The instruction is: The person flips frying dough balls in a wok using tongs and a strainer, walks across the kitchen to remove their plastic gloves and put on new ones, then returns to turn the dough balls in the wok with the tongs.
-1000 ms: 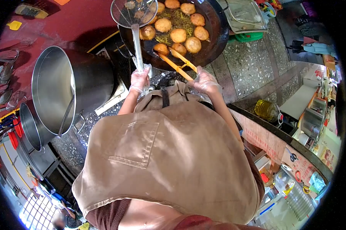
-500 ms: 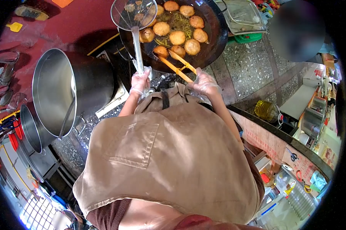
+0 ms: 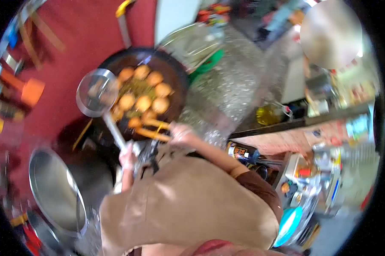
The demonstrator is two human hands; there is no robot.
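My left hand (image 3: 127,157), in a clear plastic glove, is closed round the long handle of a round mesh skimmer (image 3: 97,93). The skimmer's basket hangs over the left rim of a dark wok (image 3: 180,81). Several golden fried balls (image 3: 143,103) float in oil inside the wok. My right hand (image 3: 181,133), gloved as well, grips yellow-orange tongs (image 3: 153,135). Their tips reach among the balls at the near side, beside a darker ball (image 3: 135,123). Blur hides whether the tongs clasp one.
A tall metal pot (image 3: 51,192) stands at the lower left. Behind the wok, to the right, sits a clear tray (image 3: 190,45) above a green basin (image 3: 206,67). A bottle of yellow oil (image 3: 269,114) is farther right, by a counter edge. An orange scraper (image 3: 32,91) is at the left.
The whole view has swung, so the wok and both hands appear lower and farther left, with blur. Each hand keeps its tool, and the tong tips remain near the balls.
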